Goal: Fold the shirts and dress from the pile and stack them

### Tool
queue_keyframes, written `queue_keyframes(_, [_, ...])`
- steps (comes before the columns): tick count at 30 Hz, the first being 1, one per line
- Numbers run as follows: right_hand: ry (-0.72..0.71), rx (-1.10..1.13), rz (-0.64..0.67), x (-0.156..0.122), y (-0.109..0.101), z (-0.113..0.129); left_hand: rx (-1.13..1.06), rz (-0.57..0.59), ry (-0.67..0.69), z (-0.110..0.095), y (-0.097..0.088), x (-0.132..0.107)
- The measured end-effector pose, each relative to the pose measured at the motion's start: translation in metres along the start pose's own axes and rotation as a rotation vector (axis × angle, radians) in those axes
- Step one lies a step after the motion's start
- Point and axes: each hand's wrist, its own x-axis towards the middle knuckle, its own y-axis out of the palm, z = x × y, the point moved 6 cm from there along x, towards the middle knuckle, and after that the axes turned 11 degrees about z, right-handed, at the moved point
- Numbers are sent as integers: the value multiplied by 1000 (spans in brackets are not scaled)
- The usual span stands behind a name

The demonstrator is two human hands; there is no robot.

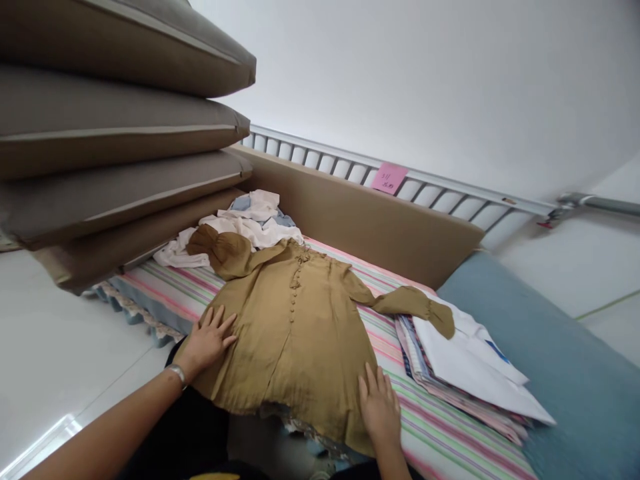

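Observation:
A mustard-brown buttoned blouse [295,327] lies spread face up on a striped sheet [430,433], its sleeves out to both sides. My left hand [207,340] lies flat and open on the blouse's left hem edge, fingers spread. My right hand [379,403] rests flat and open on the lower right hem, fingers stretched forward. A silver bracelet circles my left wrist.
A stack of folded clothes [470,373] sits right of the blouse, under its right sleeve. A heap of white and blue garments [245,223] lies at the back left. Grey cushions [115,133] are stacked on the left. A brown padded board [370,220] and white rail back the bed.

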Motion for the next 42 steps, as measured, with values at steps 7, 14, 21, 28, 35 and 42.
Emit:
queue_keyframes(7, [-16,73,-42,3,1,1,15,18,-13,-1,-2,0])
queue_keyframes(14, [-39,582,-132,-4,16,-35,34,-13,-16,7,10,7])
queue_keyframes(21, [170,1249,174,-31,37,-80,-128,-132,286,-83,-20,10])
queue_keyframes(28, [208,1557,234,-47,17,-58,-322,168,839,-237,-29,-20])
queue_keyframes(35, [12,1337,110,-53,-39,-35,-733,403,842,-278,-33,-19])
queue_keyframes(42, [-195,1226,80,-67,-60,32,-1472,921,162,-296,12,-13])
